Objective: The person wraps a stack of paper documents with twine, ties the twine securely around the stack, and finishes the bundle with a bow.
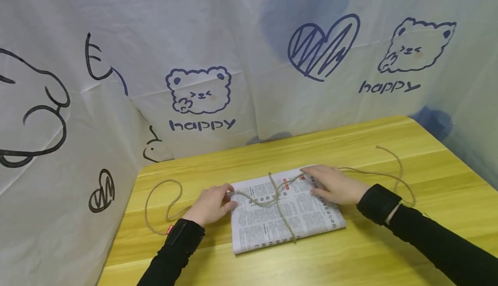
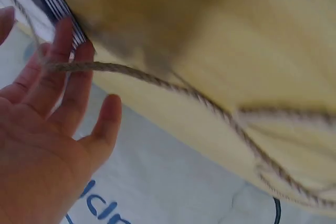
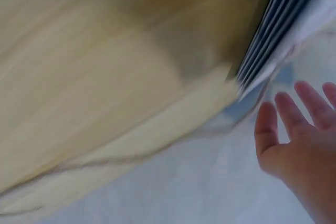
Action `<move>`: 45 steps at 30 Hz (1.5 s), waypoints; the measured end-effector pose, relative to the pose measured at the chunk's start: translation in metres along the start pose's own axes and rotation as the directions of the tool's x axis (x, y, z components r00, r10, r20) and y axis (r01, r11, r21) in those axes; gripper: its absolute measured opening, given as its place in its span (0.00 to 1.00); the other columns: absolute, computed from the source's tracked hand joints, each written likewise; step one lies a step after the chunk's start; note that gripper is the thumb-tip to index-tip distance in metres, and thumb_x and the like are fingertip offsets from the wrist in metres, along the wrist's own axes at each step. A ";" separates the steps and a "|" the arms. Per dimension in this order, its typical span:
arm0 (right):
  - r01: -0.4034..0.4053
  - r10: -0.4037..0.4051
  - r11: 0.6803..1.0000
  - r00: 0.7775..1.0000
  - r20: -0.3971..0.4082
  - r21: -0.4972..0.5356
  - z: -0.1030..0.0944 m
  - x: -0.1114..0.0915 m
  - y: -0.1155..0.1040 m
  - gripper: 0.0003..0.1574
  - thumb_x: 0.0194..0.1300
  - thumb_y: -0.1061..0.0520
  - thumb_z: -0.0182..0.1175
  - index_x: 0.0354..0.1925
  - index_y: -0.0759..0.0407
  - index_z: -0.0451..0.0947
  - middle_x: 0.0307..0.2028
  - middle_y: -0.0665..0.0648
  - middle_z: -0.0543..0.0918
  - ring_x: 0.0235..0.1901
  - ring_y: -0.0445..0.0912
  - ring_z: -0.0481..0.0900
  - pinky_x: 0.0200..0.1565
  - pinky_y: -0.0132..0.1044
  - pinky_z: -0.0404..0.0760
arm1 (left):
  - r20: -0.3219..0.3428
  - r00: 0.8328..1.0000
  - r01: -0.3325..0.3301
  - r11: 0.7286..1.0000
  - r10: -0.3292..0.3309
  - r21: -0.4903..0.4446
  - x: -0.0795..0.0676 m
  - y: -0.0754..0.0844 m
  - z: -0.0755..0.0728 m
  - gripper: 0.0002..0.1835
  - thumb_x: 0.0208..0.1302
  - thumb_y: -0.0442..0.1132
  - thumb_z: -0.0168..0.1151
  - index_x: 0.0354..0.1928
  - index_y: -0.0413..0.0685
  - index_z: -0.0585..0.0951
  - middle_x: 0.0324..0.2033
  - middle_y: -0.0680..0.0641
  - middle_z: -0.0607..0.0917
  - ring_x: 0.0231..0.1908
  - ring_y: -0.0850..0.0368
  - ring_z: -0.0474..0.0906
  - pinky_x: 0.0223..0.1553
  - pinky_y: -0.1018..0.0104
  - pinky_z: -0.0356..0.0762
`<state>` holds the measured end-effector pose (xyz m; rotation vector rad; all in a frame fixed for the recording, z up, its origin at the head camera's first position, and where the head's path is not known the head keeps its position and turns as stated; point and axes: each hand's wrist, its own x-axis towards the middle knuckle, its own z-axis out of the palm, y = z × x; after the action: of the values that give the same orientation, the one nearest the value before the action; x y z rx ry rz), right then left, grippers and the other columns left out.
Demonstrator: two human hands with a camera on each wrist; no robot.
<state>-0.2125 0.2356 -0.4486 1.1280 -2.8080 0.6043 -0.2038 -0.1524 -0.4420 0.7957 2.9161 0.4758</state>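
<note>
A folded newspaper bundle lies on the table, with a thin twine crossed over its top. At the bundle's left edge is my left hand; in the left wrist view the twine runs across the palm side of its loosely extended fingers. My right hand is over the bundle's upper right corner, fingers stretched towards the twine there. In the right wrist view the right hand's fingers are slightly bent and spread beside the layered paper edge.
The twine's left tail loops on the yellow wood-grain table, with a small red tag by the left cuff. Its right tail curls beyond the right hand. White cloth with drawings hangs behind and at the sides.
</note>
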 end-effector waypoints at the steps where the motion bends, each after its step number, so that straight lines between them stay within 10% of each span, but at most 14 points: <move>1: 0.004 -0.004 1.000 1.000 0.011 -0.005 0.004 0.003 -0.004 0.35 0.65 0.51 0.60 0.66 0.61 0.63 0.60 0.61 0.72 0.60 0.57 0.68 0.57 0.61 0.64 | 0.011 1.000 -0.002 1.000 0.002 -0.018 0.001 0.002 0.003 0.19 0.66 0.48 0.59 0.52 0.44 0.75 0.29 0.51 0.80 0.29 0.57 0.76 0.35 0.58 0.74; 12: -0.066 0.066 0.996 0.998 0.000 -0.056 0.022 0.020 -0.015 0.45 0.66 0.42 0.58 0.71 0.58 0.54 0.47 0.57 0.76 0.45 0.50 0.73 0.47 0.50 0.69 | 0.061 0.998 -0.015 0.989 0.024 -0.147 -0.002 0.016 0.014 0.09 0.71 0.46 0.53 0.44 0.52 0.78 0.31 0.56 0.80 0.29 0.62 0.75 0.33 0.63 0.74; 17: -0.043 0.043 0.995 0.999 0.007 -0.086 0.023 0.024 -0.013 0.23 0.65 0.45 0.59 0.50 0.59 0.75 0.33 0.50 0.67 0.30 0.45 0.62 0.34 0.39 0.62 | 0.047 0.998 -0.031 0.987 0.039 -0.160 -0.001 0.019 0.023 0.06 0.71 0.44 0.53 0.41 0.52 0.77 0.25 0.57 0.76 0.22 0.63 0.68 0.28 0.67 0.68; 26: 0.074 -0.076 0.984 0.997 -0.010 -0.161 0.019 0.015 -0.010 0.12 0.63 0.48 0.61 0.28 0.46 0.69 0.28 0.46 0.58 0.31 0.46 0.57 0.34 0.41 0.55 | -0.010 1.000 -0.025 0.992 0.024 -0.124 -0.003 0.020 0.026 0.06 0.70 0.43 0.54 0.35 0.53 0.76 0.22 0.56 0.74 0.20 0.63 0.66 0.25 0.68 0.65; 45: -0.104 0.081 0.975 0.989 0.124 0.196 0.005 -0.023 0.009 0.18 0.71 0.56 0.53 0.22 0.51 0.69 0.19 0.44 0.64 0.19 0.35 0.63 0.25 0.30 0.64 | -0.031 0.996 0.085 0.990 -0.089 -0.108 -0.018 0.005 0.021 0.14 0.69 0.44 0.56 0.23 0.54 0.75 0.14 0.57 0.65 0.15 0.63 0.59 0.21 0.69 0.55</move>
<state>-0.2019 0.2546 -0.4607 1.1007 -2.9666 0.8778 -0.1830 -0.1513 -0.4608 0.6493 2.9145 0.6377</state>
